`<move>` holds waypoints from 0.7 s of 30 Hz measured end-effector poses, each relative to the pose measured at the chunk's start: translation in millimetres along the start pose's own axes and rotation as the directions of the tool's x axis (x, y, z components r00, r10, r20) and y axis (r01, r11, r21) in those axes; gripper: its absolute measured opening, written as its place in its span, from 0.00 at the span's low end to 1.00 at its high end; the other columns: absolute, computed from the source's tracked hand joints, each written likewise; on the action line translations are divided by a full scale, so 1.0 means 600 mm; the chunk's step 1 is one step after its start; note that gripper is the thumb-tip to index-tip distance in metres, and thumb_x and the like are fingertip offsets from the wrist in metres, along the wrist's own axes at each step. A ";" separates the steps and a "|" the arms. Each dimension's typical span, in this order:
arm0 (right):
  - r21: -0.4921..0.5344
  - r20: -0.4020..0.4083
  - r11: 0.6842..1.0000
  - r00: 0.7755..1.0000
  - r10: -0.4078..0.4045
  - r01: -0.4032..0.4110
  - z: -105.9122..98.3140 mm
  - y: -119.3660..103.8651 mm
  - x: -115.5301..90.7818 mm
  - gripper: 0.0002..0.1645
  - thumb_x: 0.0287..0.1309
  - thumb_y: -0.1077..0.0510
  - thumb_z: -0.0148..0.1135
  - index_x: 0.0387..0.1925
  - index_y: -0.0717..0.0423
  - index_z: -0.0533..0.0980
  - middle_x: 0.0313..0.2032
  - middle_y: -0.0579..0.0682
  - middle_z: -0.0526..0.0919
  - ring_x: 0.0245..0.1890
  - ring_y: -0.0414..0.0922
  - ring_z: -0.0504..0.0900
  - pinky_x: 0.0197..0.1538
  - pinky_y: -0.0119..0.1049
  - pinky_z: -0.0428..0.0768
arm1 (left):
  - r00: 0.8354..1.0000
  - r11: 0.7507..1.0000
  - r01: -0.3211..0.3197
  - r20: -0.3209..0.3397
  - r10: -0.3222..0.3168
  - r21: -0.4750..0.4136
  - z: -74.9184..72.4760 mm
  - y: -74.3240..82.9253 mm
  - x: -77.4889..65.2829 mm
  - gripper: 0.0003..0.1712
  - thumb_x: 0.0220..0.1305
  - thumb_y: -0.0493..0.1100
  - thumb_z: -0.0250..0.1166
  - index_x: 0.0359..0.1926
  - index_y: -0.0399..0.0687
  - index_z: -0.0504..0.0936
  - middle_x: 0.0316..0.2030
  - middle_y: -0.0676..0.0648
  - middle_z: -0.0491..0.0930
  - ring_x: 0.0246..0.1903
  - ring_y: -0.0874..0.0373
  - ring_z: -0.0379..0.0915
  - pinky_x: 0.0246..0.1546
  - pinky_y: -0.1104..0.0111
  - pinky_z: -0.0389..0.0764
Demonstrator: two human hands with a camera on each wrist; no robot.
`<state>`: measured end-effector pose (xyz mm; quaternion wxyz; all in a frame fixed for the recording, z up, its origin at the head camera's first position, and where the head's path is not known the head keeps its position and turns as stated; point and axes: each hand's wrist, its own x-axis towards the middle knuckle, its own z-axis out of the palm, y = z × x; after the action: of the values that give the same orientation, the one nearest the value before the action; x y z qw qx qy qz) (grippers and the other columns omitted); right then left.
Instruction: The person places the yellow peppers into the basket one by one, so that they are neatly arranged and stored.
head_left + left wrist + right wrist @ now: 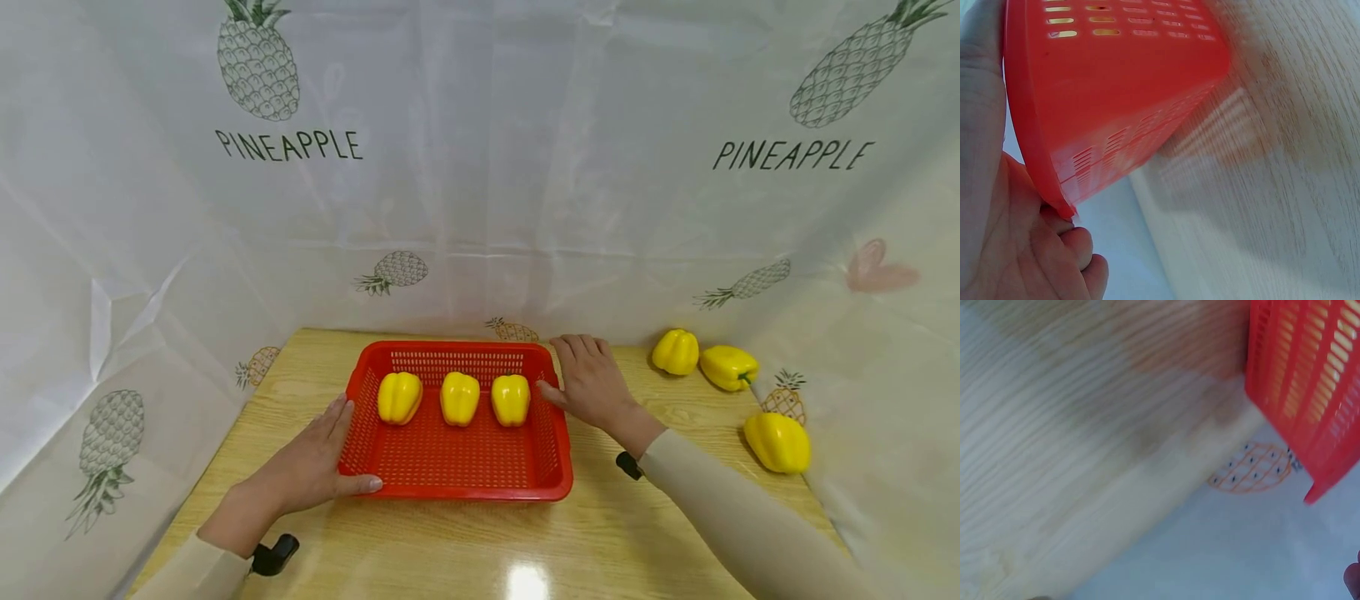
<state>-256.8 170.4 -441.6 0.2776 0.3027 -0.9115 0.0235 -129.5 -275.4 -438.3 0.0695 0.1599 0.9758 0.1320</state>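
A red plastic basket (450, 492) with slotted walls sits on the wooden table in the head view. Three yellow bell peppers lie in a row inside: a left one (400, 398), a middle one (460, 398) and a right one (511, 400). My left hand (311, 462) holds the basket's left side, thumb over the near left corner; the left wrist view shows its fingers (1075, 250) bent at the rim. On the far right corner, my right hand (592, 383) has its thumb at the rim and its fingers extended beyond it, holding nothing.
To the right on the table (480, 550) lie more yellow bell peppers: one at the back (676, 352), one beside it (728, 367) and one nearer (777, 442). A white pineapple-print sheet (480, 183) rises behind the table and along both sides.
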 end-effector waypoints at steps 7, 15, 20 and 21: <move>0.014 -0.042 0.999 0.999 0.033 -0.032 -0.008 0.032 -0.013 0.43 0.62 0.35 0.66 0.62 0.67 0.72 0.54 0.65 0.79 0.54 0.64 0.77 0.57 0.61 0.76 | 1.000 1.000 -0.001 -0.004 0.002 0.006 0.000 -0.001 -0.001 0.80 0.54 0.88 0.59 0.81 0.26 0.47 0.82 0.27 0.45 0.77 0.25 0.52 0.73 0.34 0.63; -0.027 -0.067 0.999 0.997 0.039 -0.041 -0.011 0.063 -0.029 0.44 0.60 0.36 0.66 0.62 0.68 0.71 0.55 0.67 0.78 0.55 0.66 0.76 0.59 0.62 0.76 | 1.000 1.000 0.005 -0.002 -0.005 -0.012 0.001 0.001 -0.002 0.80 0.54 0.88 0.59 0.81 0.26 0.47 0.82 0.27 0.44 0.77 0.24 0.52 0.73 0.34 0.63; -0.049 -0.067 0.997 0.997 0.048 -0.051 -0.005 0.088 -0.044 0.45 0.61 0.36 0.63 0.63 0.69 0.70 0.55 0.68 0.78 0.55 0.67 0.76 0.58 0.62 0.75 | 1.000 1.000 0.005 -0.004 -0.005 0.003 0.003 0.000 0.000 0.81 0.53 0.89 0.57 0.81 0.26 0.47 0.82 0.27 0.45 0.77 0.25 0.52 0.73 0.35 0.64; -0.053 -0.070 0.997 0.996 0.047 -0.051 -0.003 0.094 -0.047 0.45 0.61 0.36 0.63 0.63 0.70 0.70 0.55 0.68 0.78 0.55 0.67 0.76 0.58 0.63 0.75 | 1.000 1.000 0.009 -0.002 -0.009 0.005 0.003 0.000 0.000 0.82 0.53 0.90 0.56 0.81 0.26 0.47 0.82 0.27 0.44 0.77 0.24 0.52 0.73 0.35 0.64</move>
<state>-269.3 231.9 -447.5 0.3163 0.2714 -0.9089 0.0159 -129.2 -275.1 -440.2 0.0690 0.1555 0.9769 0.1294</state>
